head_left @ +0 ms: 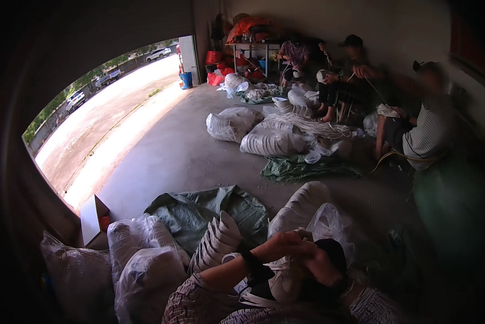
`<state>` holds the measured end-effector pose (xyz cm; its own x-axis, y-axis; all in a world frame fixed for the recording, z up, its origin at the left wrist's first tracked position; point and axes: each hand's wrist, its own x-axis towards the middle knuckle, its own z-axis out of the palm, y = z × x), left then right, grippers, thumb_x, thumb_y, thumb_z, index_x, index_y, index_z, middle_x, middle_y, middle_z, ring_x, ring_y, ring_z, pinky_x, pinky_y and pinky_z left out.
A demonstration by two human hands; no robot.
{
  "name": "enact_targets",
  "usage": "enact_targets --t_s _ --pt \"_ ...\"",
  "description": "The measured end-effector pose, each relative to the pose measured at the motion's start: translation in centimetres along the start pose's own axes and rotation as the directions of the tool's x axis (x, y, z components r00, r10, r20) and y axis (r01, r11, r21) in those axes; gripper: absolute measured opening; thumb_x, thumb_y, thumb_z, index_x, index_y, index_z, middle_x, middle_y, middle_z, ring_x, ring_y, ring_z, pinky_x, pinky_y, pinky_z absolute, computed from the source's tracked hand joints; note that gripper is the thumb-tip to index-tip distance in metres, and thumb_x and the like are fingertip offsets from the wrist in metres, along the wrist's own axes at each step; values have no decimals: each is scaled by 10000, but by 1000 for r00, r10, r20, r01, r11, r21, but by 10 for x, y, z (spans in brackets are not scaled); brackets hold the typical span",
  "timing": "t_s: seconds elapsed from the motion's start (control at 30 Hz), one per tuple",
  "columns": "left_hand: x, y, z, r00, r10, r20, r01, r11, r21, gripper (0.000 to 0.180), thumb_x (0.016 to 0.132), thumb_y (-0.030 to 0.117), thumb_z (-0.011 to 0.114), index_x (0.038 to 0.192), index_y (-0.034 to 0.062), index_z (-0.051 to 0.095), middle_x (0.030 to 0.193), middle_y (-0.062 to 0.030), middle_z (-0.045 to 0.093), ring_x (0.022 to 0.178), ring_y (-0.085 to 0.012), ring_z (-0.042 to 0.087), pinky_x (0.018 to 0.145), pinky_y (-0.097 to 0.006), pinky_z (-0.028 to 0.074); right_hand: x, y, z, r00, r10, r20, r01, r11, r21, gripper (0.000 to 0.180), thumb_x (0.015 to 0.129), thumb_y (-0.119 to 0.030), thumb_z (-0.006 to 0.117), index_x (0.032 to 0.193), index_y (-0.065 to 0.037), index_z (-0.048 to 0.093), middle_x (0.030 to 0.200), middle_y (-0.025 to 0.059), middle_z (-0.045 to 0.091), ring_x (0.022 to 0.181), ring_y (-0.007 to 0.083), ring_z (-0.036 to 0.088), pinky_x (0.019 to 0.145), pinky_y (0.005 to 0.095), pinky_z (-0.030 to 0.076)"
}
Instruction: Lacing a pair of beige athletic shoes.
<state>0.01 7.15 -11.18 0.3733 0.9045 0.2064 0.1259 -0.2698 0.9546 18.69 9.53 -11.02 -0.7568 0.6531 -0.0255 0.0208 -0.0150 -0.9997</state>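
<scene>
Grey floor lies mid-frame; lower centre, left hand and right hand meet, grips unclear, over a shoe, perhaps lap-steadied.

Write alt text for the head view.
A person's left hand and right hand are close together above a white lace-up shoe at lower centre. Nearby are nested pale shoe uppers, clear plastic bags and a crumpled green sheet. Three co-workers sit at upper right; vehicles are parked outside.
</scene>
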Motion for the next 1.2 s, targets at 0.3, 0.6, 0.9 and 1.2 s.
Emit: enact_targets --t_s 0.3,0.6,0.9,1.2 --pt "-1 6 10 999 49 9 -48 997 -60 282 881 173 599 1101 -1 576 1043 -92 582 959 -151 552 831 -292 444 -26 -135 -8 972 -236 -20 232 935 268 155 908 -80 493 866 45 573 743 77 561 569 87 511 530 230 428" --pt "-21 43 -44 831 -310 -462 175 934 -311 325 939 232 360 972 31 614 782 -38 579 616 -73 465 510 -212 369 -49 -84 -97 800 -193 -568 221 975 -20 193 923 -221 493 888 -51 576 943 57 612 694 87 550 595 207 435" --pt "-192 -33 -213 342 -523 -781 -161 786 -597 310 974 293 384 868 69 572 637 22 487 449 -61 351 373 -204 280 -222 54 -341 566 290 -772 482 643 595 87 901 -125 513 874 -58 559 943 83 643 578 96 517 520 243 453" --pt "-55 23 28 984 68 -166 34 838 545 408 943 325 427 744 16 606 575 23 439 637 -97 498 578 -279 412 -45 -12 -80 970 142 -200 -144 990 1 148 931 -195 468 888 -65 527 824 76 654 452 38 502 378 183 322"
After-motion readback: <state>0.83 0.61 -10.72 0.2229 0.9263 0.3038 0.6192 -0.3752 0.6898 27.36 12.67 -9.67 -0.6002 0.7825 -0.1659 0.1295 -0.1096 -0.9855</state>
